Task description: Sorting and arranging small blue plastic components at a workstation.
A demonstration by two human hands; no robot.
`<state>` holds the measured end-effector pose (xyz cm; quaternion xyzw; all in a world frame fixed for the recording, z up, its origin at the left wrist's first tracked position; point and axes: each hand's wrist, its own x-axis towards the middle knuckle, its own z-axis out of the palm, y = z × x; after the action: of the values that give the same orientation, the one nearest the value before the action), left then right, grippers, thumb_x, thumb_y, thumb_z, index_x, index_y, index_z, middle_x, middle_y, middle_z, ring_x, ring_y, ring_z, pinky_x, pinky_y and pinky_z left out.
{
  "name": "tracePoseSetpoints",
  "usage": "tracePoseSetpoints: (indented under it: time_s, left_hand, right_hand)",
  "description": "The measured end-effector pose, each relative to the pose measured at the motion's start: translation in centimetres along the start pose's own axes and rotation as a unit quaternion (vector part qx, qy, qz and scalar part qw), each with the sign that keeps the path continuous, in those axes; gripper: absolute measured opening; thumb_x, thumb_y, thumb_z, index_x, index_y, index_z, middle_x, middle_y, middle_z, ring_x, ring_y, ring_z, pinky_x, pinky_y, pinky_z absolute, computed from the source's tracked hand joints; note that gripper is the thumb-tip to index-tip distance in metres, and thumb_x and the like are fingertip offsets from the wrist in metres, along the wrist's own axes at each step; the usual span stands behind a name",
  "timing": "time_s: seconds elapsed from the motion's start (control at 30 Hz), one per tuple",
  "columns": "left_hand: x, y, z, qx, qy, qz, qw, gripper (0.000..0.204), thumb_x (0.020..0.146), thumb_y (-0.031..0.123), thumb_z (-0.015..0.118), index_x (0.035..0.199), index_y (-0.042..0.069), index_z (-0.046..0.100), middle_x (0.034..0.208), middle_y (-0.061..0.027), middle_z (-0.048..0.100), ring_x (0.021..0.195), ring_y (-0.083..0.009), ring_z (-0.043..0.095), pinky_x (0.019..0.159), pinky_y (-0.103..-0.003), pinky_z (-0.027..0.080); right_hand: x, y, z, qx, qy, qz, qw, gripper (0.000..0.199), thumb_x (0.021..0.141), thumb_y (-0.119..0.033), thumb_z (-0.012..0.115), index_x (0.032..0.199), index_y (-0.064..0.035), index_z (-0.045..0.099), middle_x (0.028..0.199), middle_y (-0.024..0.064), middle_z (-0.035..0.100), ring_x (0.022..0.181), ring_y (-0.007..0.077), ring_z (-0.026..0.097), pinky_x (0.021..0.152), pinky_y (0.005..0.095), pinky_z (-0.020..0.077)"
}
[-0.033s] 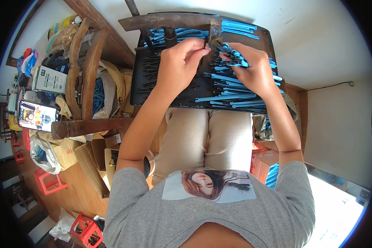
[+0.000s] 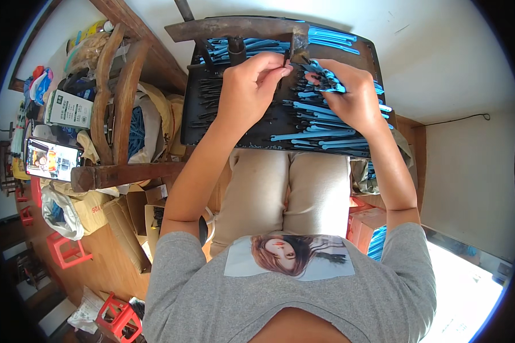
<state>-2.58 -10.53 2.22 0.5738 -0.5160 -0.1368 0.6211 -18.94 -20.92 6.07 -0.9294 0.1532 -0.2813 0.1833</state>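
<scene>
My left hand (image 2: pixel 249 86) pinches a small dark piece (image 2: pixel 285 59) between thumb and fingertips, right beside the block end of a rusty metal hand press (image 2: pixel 240 31). My right hand (image 2: pixel 352 94) is closed around a bunch of blue plastic strips (image 2: pixel 328 79) with black ends, just right of that block. Both hands are over a black tray (image 2: pixel 257 140). Loose blue strips (image 2: pixel 320 126) with black tips lie on its right side, below my right hand. Small black pieces (image 2: pixel 210 94) are spread at the left, near my left wrist.
More blue strips (image 2: pixel 332 39) lie behind the press, near the white wall (image 2: pixel 452 68). At the left, a wooden chair frame (image 2: pixel 131 174) stands beside a phone (image 2: pixel 52 160) with a lit screen. Cardboard boxes (image 2: pixel 126 228), sacks and red stools (image 2: pixel 120 317) stand on the floor.
</scene>
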Motion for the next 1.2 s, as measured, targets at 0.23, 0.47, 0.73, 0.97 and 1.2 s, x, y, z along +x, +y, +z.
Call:
tracePoseSetpoints:
  time_s: [0.23, 0.47, 0.73, 0.97, 1.2]
  left_hand:
    - [-0.3, -0.6, 0.0, -0.016, 0.019, 0.004, 1.0, 0.009, 0.081, 0.003, 0.065, 0.09, -0.001, 0.064, 0.079, -0.0106, 0.068, 0.066, -0.0125, 0.065, 0.059, -0.022, 0.049]
    - [-0.4, -0.5, -0.5, 0.034, -0.017, -0.01, 0.999, 0.013, 0.085, 0.006, 0.062, 0.097, 0.001, 0.065, 0.089, -0.005, 0.07, 0.078, -0.0088, 0.066, 0.054, -0.021, 0.05]
    - [-0.3, -0.8, -0.5, 0.043, -0.006, 0.003, 0.999, 0.013, 0.084, 0.007, 0.063, 0.096, 0.002, 0.068, 0.086, -0.0047, 0.07, 0.073, -0.0078, 0.065, 0.052, -0.021, 0.05]
    - [-0.7, -0.4, -0.7, 0.025, 0.02, 0.057, 0.998, 0.011, 0.08, 0.005, 0.067, 0.09, 0.001, 0.068, 0.078, -0.0082, 0.068, 0.062, -0.0099, 0.062, 0.053, -0.022, 0.048]
    - [-2.6, 2.5, -0.7, 0.036, 0.01, 0.105, 0.994, 0.012, 0.075, 0.003, 0.07, 0.087, 0.002, 0.067, 0.078, -0.0116, 0.067, 0.066, -0.019, 0.067, 0.056, -0.027, 0.05]
  right_hand:
    - [-0.1, -0.4, 0.0, -0.001, 0.006, -0.027, 1.0, 0.049, 0.059, 0.011, 0.059, 0.106, -0.0011, 0.061, 0.091, 0.0161, 0.066, 0.083, 0.0309, 0.065, 0.075, 0.0298, 0.0495]
    - [0.1, -0.4, 0.2, 0.005, -0.005, -0.012, 1.0, 0.048, 0.059, 0.011, 0.059, 0.106, -0.0006, 0.06, 0.091, 0.016, 0.066, 0.083, 0.0292, 0.065, 0.076, 0.0296, 0.0494]
    - [0.3, -0.8, -0.4, -0.006, -0.03, 0.027, 0.999, 0.048, 0.057, 0.01, 0.061, 0.104, 0.0016, 0.062, 0.094, 0.0174, 0.066, 0.089, 0.0286, 0.066, 0.08, 0.0308, 0.0493]
    - [-0.2, -1.0, 0.0, -0.007, 0.006, -0.046, 0.999, 0.047, 0.058, 0.012, 0.061, 0.104, 0.0025, 0.061, 0.092, 0.0165, 0.067, 0.087, 0.0269, 0.067, 0.078, 0.0315, 0.0508]
    - [-0.3, -2.9, 0.0, 0.056, 0.068, -0.09, 0.992, 0.041, 0.067, 0.003, 0.069, 0.107, -0.0037, 0.063, 0.088, 0.0104, 0.068, 0.078, 0.0208, 0.068, 0.07, 0.0276, 0.0523]
